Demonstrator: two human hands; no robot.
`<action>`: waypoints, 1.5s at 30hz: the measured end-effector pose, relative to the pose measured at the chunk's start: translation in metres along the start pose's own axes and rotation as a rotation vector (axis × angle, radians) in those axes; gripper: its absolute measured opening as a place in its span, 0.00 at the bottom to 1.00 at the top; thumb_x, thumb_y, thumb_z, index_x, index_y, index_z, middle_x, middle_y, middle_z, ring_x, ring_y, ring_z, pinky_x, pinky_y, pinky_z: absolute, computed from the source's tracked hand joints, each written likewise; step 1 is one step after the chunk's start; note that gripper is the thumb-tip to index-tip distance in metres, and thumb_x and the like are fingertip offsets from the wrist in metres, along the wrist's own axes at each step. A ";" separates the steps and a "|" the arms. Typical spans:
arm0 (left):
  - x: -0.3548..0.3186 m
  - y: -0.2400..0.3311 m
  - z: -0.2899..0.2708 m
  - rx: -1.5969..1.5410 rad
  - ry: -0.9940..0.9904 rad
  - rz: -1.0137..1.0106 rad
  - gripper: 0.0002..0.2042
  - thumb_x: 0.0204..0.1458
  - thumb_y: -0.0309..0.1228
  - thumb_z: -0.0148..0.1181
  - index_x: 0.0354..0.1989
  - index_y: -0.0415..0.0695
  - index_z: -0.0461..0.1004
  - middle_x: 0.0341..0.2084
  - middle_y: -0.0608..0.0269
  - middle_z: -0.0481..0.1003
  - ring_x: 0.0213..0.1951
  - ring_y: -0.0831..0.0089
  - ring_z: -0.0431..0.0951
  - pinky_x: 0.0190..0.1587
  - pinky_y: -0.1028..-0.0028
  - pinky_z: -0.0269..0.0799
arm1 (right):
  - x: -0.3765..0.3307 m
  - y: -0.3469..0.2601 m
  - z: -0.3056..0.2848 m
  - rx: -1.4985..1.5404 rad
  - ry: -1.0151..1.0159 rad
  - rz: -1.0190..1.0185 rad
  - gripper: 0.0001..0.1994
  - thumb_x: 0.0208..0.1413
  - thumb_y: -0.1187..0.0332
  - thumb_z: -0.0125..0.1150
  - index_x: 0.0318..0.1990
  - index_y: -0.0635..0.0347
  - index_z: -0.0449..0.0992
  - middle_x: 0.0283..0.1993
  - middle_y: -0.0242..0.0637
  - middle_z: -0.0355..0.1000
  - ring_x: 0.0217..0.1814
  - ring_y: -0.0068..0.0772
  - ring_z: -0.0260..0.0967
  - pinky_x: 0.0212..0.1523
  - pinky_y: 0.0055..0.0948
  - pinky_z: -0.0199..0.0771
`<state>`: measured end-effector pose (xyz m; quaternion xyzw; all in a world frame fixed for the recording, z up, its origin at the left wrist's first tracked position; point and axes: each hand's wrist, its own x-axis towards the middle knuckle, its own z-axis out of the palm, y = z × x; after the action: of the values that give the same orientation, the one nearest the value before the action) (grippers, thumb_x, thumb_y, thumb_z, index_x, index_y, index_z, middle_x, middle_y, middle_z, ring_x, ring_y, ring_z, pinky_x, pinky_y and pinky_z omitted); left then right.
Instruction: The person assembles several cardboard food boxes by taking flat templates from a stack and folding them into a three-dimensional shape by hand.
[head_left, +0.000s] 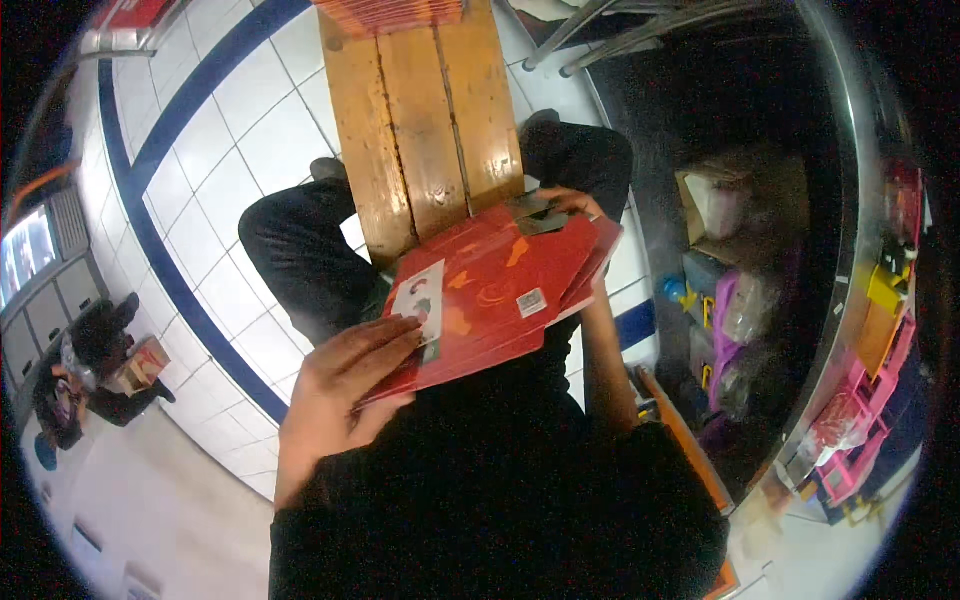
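Note:
Over my lap I hold a loose stack of flat red printed card pieces (490, 280), fanned so that several edges show at the right. The top piece has a pale panel, orange marks and a small white label. My left hand (350, 365) grips the near left end, fingers over the top and thumb underneath. At the far right corner my right hand (572, 203) is closed round the edge, beside a dark patch on the card; most of its fingers are hidden beneath the stack.
A wooden bench (430, 120) runs ahead between my knees, with a red pile (390, 14) at its far end. Right of me is a dark shelf space with an opened cardboard box (705, 205) and coloured bins (735, 330). Another person (100, 350) sits at far left.

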<state>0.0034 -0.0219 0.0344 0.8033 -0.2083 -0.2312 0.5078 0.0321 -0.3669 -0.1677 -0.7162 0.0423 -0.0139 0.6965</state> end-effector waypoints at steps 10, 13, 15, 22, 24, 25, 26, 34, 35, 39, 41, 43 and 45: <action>0.016 0.004 0.010 0.049 -0.010 0.104 0.22 0.58 0.39 0.63 0.54 0.35 0.78 0.50 0.43 0.79 0.50 0.45 0.81 0.52 0.58 0.79 | -0.001 -0.014 0.020 0.339 0.094 0.054 0.21 0.49 0.77 0.73 0.51 0.65 0.73 0.53 0.50 0.79 0.54 0.36 0.77 0.57 0.34 0.75; 0.018 0.008 0.018 0.121 -0.020 0.099 0.21 0.58 0.39 0.64 0.54 0.37 0.78 0.51 0.44 0.79 0.50 0.46 0.81 0.51 0.58 0.80 | 0.001 -0.033 0.025 0.263 0.107 0.129 0.22 0.46 0.77 0.73 0.51 0.64 0.74 0.55 0.48 0.78 0.57 0.35 0.75 0.58 0.33 0.74; 0.019 0.009 0.021 0.125 -0.020 0.124 0.25 0.55 0.43 0.68 0.55 0.36 0.77 0.52 0.44 0.78 0.51 0.46 0.81 0.53 0.57 0.78 | -0.001 -0.024 0.018 0.115 0.066 0.012 0.22 0.45 0.78 0.73 0.50 0.64 0.75 0.54 0.47 0.78 0.57 0.35 0.75 0.59 0.33 0.74; -0.010 -0.031 0.030 0.186 0.160 0.098 0.32 0.41 0.43 0.74 0.53 0.34 0.77 0.52 0.44 0.78 0.53 0.45 0.80 0.57 0.57 0.76 | -0.003 -0.009 0.014 0.023 0.028 -0.029 0.16 0.49 0.75 0.69 0.47 0.64 0.77 0.52 0.42 0.79 0.54 0.34 0.75 0.60 0.32 0.71; -0.018 -0.062 0.043 0.233 0.192 0.088 0.31 0.40 0.40 0.72 0.53 0.34 0.77 0.52 0.45 0.78 0.53 0.45 0.80 0.57 0.57 0.76 | -0.004 -0.005 0.017 0.131 0.039 -0.041 0.15 0.51 0.74 0.67 0.47 0.65 0.78 0.52 0.42 0.79 0.54 0.34 0.75 0.59 0.32 0.71; -0.021 -0.071 0.045 0.273 0.221 0.074 0.29 0.39 0.37 0.71 0.52 0.35 0.77 0.52 0.46 0.79 0.53 0.46 0.81 0.57 0.58 0.77 | -0.005 -0.004 0.017 0.181 0.046 -0.046 0.15 0.52 0.73 0.66 0.48 0.65 0.78 0.51 0.41 0.79 0.54 0.34 0.75 0.59 0.32 0.71; -0.016 -0.070 0.047 0.227 0.252 0.106 0.27 0.37 0.29 0.66 0.52 0.36 0.78 0.51 0.48 0.80 0.53 0.48 0.81 0.56 0.59 0.78 | -0.004 -0.007 0.020 0.233 0.047 -0.049 0.15 0.53 0.72 0.66 0.48 0.65 0.78 0.51 0.41 0.79 0.54 0.34 0.75 0.59 0.32 0.72; 0.000 -0.043 0.024 0.132 0.190 0.067 0.22 0.42 0.22 0.60 0.50 0.38 0.80 0.43 0.46 0.82 0.44 0.50 0.84 0.48 0.61 0.81 | 0.001 -0.015 0.015 -0.218 0.058 -0.066 0.14 0.61 0.71 0.58 0.53 0.65 0.77 0.50 0.39 0.77 0.54 0.34 0.74 0.58 0.33 0.71; 0.002 -0.039 0.016 0.132 0.194 0.029 0.20 0.43 0.21 0.61 0.48 0.39 0.81 0.39 0.47 0.83 0.38 0.51 0.85 0.42 0.63 0.82 | 0.007 -0.012 0.015 -0.145 0.070 -0.040 0.14 0.63 0.72 0.56 0.54 0.65 0.77 0.50 0.39 0.77 0.54 0.34 0.73 0.58 0.33 0.71; 0.041 -0.003 -0.043 0.080 0.502 -0.073 0.12 0.54 0.32 0.70 0.41 0.36 0.82 0.28 0.57 0.81 0.26 0.70 0.79 0.31 0.71 0.75 | 0.028 -0.087 0.008 -0.248 0.168 -0.042 0.09 0.67 0.73 0.53 0.49 0.68 0.76 0.42 0.32 0.76 0.42 0.20 0.69 0.46 0.23 0.70; 0.070 0.040 -0.075 -0.115 0.615 -0.361 0.23 0.50 0.36 0.76 0.47 0.31 0.78 0.35 0.54 0.82 0.34 0.71 0.82 0.38 0.71 0.78 | 0.036 -0.136 0.005 -0.225 0.188 -0.058 0.09 0.66 0.72 0.54 0.47 0.68 0.76 0.39 0.31 0.76 0.41 0.18 0.67 0.43 0.22 0.68; 0.101 0.028 -0.106 -0.320 0.434 -0.204 0.31 0.46 0.35 0.77 0.56 0.31 0.73 0.41 0.51 0.81 0.40 0.67 0.83 0.45 0.70 0.79 | 0.035 -0.163 -0.003 -0.212 0.202 -0.091 0.09 0.66 0.72 0.55 0.46 0.68 0.77 0.37 0.29 0.75 0.39 0.16 0.66 0.41 0.20 0.66; 0.140 0.006 -0.094 -0.543 0.339 -0.137 0.33 0.48 0.36 0.76 0.59 0.31 0.71 0.45 0.50 0.80 0.42 0.67 0.83 0.45 0.69 0.79 | 0.028 -0.171 -0.012 -0.113 0.248 0.067 0.09 0.65 0.70 0.57 0.44 0.68 0.77 0.35 0.28 0.73 0.39 0.16 0.65 0.40 0.20 0.66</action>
<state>0.1708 -0.0364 0.0526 0.6777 0.0029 -0.1747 0.7143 0.0666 -0.3769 0.0021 -0.7452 0.1527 -0.0768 0.6446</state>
